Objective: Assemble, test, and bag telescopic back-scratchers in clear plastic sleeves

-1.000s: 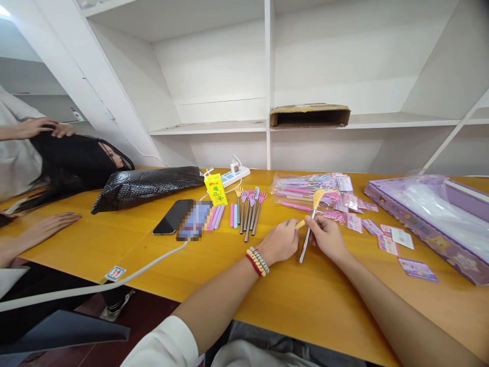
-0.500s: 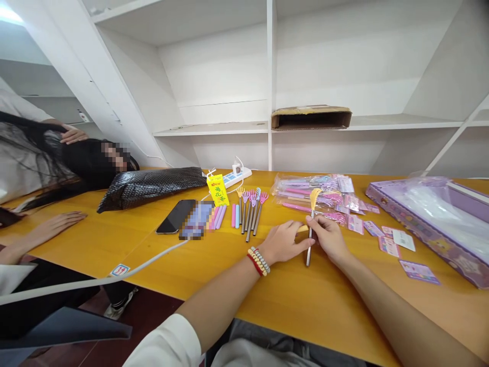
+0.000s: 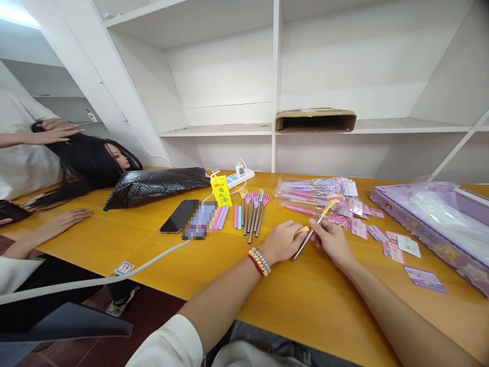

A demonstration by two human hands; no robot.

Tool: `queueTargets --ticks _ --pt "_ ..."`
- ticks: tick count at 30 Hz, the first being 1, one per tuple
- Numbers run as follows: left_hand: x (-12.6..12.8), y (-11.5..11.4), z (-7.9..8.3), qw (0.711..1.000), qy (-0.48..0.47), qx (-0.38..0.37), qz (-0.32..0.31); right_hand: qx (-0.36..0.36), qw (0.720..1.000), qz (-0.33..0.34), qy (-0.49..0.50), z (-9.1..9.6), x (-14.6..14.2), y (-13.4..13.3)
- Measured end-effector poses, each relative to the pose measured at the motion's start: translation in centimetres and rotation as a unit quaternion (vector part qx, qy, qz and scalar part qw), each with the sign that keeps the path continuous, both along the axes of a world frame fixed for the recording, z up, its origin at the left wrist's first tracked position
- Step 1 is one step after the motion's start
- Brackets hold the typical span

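Observation:
My right hand (image 3: 333, 241) pinches a small back scratcher (image 3: 305, 245) by its thin metal rod. Its orange claw head points up and away to the right; the rod's bare lower end slants toward my left hand. In my left hand (image 3: 283, 241) is a short yellow handle sleeve (image 3: 303, 230), mostly hidden by the fingers. The fingers of both hands are close together around the rod. Beyond my left hand lie several back scratchers (image 3: 252, 216) with bare metal rods and coloured claws. Next to them are loose pink and blue sleeves (image 3: 237, 217) and purple ones (image 3: 223, 217).
Bagged back scratchers (image 3: 305, 193) and printed cards (image 3: 425, 279) lie to the right, near a purple display box (image 3: 428, 229). Two phones (image 3: 179, 216), a yellow carton (image 3: 221, 191), a power strip (image 3: 240, 177) and a black bubble bag (image 3: 156, 186) lie leftward. A person handles a wigged mannequin head (image 3: 114, 155).
The back scratcher has tilted from nearly upright to a slant, its claw going right and its lower end left. At far left, the other person's hands have moved over the mannequin's hair.

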State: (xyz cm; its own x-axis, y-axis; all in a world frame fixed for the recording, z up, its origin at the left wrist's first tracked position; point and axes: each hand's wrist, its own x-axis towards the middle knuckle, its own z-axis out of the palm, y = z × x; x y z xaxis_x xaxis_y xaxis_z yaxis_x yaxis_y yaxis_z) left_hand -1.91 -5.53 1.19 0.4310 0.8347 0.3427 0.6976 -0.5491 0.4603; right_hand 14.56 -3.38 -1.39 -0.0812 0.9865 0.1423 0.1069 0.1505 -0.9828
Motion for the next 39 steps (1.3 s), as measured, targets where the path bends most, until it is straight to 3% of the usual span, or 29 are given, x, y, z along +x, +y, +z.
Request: queueTargets --ticks 5,15,25,34,39 --pt "0.06 -0.22 0.21 1.000 -0.008 -0.002 -0.028 -0.024 0.999 0.012 0.045 -0.03 -0.16 -0.07" --pt "0.27 -0.38 0.36 0.999 -0.009 -0.040 0.015 -0.034 0.994 0.071 0.079 0.69 -0.66 -0.70" --pt "0.17 -0.20 0.27 0.995 0.057 -0.065 0.047 -0.061 0.989 0.095 0.090 0.53 -0.81 -0.73" --pt "0.09 -0.10 0.12 0.992 0.078 -0.047 0.092 -0.031 0.993 0.062 0.091 0.45 -0.59 -0.60" --pt "0.03 0.05 0.10 0.993 0.046 -0.065 0.086 -0.038 0.992 0.046 0.115 0.62 -0.45 -0.44"
